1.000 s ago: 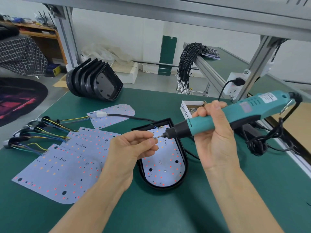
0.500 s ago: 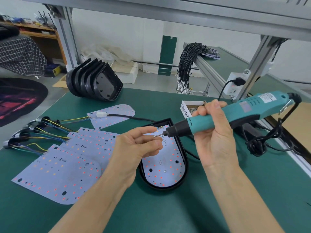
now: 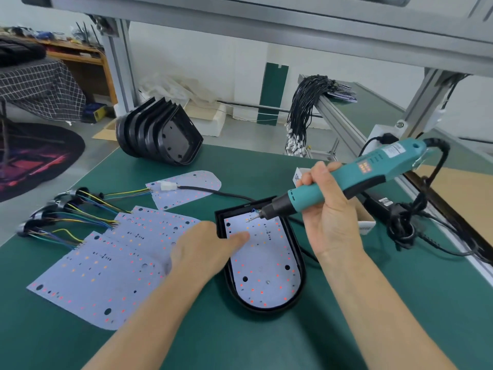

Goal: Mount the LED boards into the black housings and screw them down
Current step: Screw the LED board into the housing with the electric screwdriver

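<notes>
A white LED board dotted with red and amber emitters sits inside a black plastic housing at centre frame on the green worktop. The left hand rests its extended fingers on the board's left edge, steadying it. The right hand grips a teal electric screwdriver, a small screw at its bit, poised above the board's upper end. Screwing down appears under way; next, the tip must meet a mounting hole squarely. Spare boards lie lower left.

small box: mostly hidden behind right hand | left hand: motion-blurred, fingers unclear
</notes>
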`<control>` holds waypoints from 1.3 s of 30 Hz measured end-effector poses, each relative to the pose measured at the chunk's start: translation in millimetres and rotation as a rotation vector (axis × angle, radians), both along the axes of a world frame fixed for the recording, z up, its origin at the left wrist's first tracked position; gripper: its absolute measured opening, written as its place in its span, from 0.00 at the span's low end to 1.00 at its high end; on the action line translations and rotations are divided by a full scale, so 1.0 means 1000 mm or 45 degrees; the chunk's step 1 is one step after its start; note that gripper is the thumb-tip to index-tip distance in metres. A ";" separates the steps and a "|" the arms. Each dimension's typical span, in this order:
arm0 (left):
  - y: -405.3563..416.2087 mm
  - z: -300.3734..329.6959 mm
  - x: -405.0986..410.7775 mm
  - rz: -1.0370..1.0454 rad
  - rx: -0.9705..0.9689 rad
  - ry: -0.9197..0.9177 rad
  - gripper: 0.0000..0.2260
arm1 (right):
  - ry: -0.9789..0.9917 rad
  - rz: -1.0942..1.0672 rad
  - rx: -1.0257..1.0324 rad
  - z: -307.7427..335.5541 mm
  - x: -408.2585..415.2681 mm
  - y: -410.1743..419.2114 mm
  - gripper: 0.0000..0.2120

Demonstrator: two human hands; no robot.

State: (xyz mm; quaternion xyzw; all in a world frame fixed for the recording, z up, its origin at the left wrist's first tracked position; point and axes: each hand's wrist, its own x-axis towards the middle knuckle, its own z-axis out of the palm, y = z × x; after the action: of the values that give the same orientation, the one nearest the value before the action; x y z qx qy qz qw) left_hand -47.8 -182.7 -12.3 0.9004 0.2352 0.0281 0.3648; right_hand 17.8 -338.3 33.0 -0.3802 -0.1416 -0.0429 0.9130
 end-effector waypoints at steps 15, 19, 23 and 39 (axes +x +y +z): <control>-0.014 -0.005 0.019 0.082 -0.826 -0.148 0.22 | 0.068 0.050 -0.121 -0.014 0.019 0.014 0.10; -0.014 -0.006 0.018 0.068 -0.788 -0.164 0.22 | 0.056 0.062 -0.164 -0.014 0.018 0.018 0.10; -0.014 -0.008 0.020 0.057 -0.756 -0.166 0.23 | 0.027 0.080 -0.200 -0.012 0.019 0.019 0.11; -0.012 -0.012 0.023 0.045 -0.711 -0.135 0.22 | -0.223 0.705 -0.600 0.014 0.030 0.013 0.33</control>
State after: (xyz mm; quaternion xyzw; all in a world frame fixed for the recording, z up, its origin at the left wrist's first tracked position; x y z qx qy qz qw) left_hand -24.5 -194.8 -24.8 0.7580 0.2301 0.0156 0.6101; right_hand 47.7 -325.3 47.3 -0.5222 -0.3225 0.2071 0.7619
